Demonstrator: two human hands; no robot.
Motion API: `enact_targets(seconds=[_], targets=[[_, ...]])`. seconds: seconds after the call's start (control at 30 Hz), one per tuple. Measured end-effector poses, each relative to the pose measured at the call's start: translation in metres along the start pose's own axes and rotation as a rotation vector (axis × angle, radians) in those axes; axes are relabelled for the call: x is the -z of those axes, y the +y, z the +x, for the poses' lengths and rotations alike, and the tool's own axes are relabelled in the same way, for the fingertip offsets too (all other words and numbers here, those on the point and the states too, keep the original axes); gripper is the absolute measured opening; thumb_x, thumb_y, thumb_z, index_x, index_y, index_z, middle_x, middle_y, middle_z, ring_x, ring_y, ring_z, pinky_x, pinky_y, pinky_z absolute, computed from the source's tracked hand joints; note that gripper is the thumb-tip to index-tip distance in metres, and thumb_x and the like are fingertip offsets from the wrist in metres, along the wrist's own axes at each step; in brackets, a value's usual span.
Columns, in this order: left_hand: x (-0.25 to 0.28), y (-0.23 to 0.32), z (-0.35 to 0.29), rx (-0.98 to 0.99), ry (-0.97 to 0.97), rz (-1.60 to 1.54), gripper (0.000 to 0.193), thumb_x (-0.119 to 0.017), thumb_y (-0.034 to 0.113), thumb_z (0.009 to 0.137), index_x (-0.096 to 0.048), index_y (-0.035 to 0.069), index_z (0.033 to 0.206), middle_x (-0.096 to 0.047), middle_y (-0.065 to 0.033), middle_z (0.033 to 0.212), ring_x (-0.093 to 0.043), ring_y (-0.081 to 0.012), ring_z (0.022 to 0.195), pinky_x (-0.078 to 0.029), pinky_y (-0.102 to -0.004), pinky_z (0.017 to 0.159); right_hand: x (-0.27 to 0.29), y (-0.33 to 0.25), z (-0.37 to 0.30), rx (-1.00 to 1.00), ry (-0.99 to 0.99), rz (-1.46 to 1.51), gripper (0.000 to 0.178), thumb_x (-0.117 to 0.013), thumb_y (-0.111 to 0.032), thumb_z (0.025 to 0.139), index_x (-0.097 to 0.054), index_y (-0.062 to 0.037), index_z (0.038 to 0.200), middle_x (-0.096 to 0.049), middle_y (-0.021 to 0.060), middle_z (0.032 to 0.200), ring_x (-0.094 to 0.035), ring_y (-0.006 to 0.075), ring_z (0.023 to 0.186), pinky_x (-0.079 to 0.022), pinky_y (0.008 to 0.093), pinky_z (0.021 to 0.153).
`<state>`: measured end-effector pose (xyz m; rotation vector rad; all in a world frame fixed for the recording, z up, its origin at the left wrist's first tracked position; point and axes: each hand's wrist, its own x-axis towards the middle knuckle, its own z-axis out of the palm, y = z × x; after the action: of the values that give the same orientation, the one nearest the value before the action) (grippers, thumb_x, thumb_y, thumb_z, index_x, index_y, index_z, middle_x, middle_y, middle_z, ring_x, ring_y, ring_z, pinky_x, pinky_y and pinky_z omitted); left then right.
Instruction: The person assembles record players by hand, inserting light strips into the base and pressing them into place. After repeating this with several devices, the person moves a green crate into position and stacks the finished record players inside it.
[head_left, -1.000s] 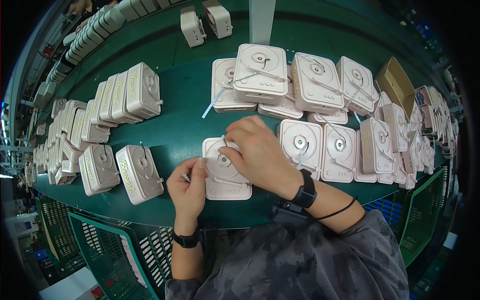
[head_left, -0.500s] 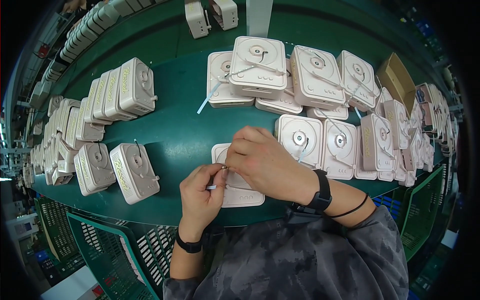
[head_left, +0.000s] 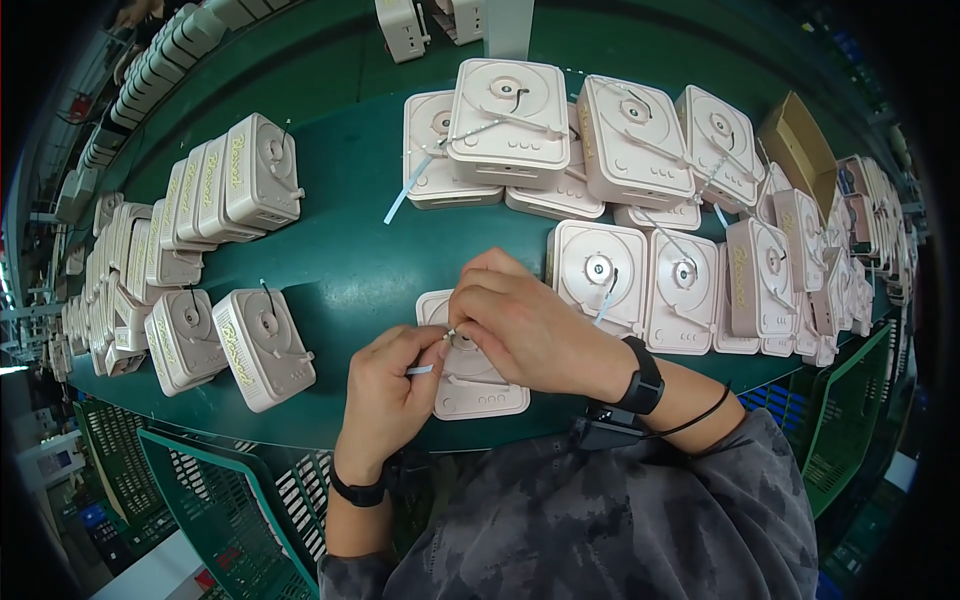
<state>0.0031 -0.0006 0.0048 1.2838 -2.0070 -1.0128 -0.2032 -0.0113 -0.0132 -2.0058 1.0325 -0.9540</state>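
Directly in front of me lies a pale pink turntable-shaped case (head_left: 482, 399), its round platter mostly covered by my hands. Above it, my left hand (head_left: 388, 378) is closed in a pinch on a thin strip whose pale blue tail (head_left: 420, 370) sticks out between the fingers. My right hand (head_left: 530, 325) is pinched at the strip's other end, fingertips almost meeting the left ones. A tiny light-coloured piece (head_left: 449, 335) shows between the fingertips; its kind is too small to make out.
Similar cases with thin strips and dark wires stand stacked at the back (head_left: 508, 110) and right (head_left: 598, 270). More cases (head_left: 262, 345) stand on the left of the green table (head_left: 360, 260). An open cardboard box (head_left: 797, 150) sits far right; green crates (head_left: 215, 490) are below the table edge.
The whole view has shifted slightly. My fingertips have come a little apart, uncovering more of the platter, and my left hand has turned slightly, keeping hold of the strip.
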Motion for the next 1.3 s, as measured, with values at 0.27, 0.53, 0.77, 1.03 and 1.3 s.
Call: enact_targets(seconds=[0.27, 0.53, 0.77, 1.03, 1.3], targets=[[0.002, 0.0, 0.002, -0.01, -0.028, 0.022, 0.013, -0.07, -0.003, 0.085, -0.069, -0.001, 0.098, -0.067, -0.015, 0.081, -0.065, -0.03, 0.069, -0.051, -0.0351, 0.063, 0.0, -0.003, 0.0, 0.056, -0.03, -0.127, 0.012, -0.066, 0.0, 0.083, -0.059, -0.0016, 0.092, -0.059, 0.0123, 0.097, -0.053, 0.0343, 0.104, -0.047, 0.0408, 0.091], [0.005, 0.001, 0.005, -0.014, -0.078, 0.041, 0.011, -0.069, -0.001, 0.086, -0.069, -0.002, 0.098, -0.066, -0.0154, 0.081, -0.064, -0.0303, 0.069, -0.05, -0.0354, 0.063, 0.0, -0.001, -0.001, 0.065, -0.025, -0.116, 0.012, -0.066, -0.001, 0.083, -0.058, -0.0021, 0.092, -0.059, 0.0118, 0.097, -0.053, 0.0341, 0.104, -0.047, 0.0409, 0.091], [-0.002, 0.005, 0.003, -0.079, -0.016, 0.125, 0.01, -0.068, -0.002, 0.087, -0.067, 0.0, 0.096, -0.065, -0.0148, 0.079, -0.064, -0.0327, 0.068, -0.051, -0.0376, 0.06, -0.002, -0.004, -0.004, 0.096, 0.03, -0.199, 0.013, -0.067, -0.001, 0.081, -0.058, -0.0022, 0.091, -0.059, 0.0112, 0.096, -0.054, 0.0323, 0.103, -0.046, 0.0411, 0.088], [-0.02, 0.002, 0.0, -0.155, 0.076, 0.162, 0.011, -0.067, -0.006, 0.085, -0.066, -0.001, 0.095, -0.063, -0.0146, 0.077, -0.061, -0.0298, 0.065, -0.048, -0.0351, 0.059, -0.009, -0.001, -0.012, 0.132, 0.157, -0.193, 0.016, -0.067, 0.0, 0.075, -0.058, -0.0012, 0.089, -0.058, 0.0117, 0.095, -0.056, 0.0328, 0.099, -0.047, 0.0416, 0.085], [-0.033, -0.006, -0.002, -0.237, 0.154, 0.176, 0.017, -0.067, -0.009, 0.082, -0.064, 0.001, 0.095, -0.062, -0.0143, 0.078, -0.062, -0.0322, 0.065, -0.049, -0.0374, 0.057, -0.016, -0.003, -0.015, 0.129, 0.199, -0.185, 0.02, -0.065, 0.003, 0.071, -0.057, -0.0005, 0.089, -0.058, 0.0133, 0.094, -0.056, 0.0344, 0.097, -0.048, 0.0427, 0.083]])
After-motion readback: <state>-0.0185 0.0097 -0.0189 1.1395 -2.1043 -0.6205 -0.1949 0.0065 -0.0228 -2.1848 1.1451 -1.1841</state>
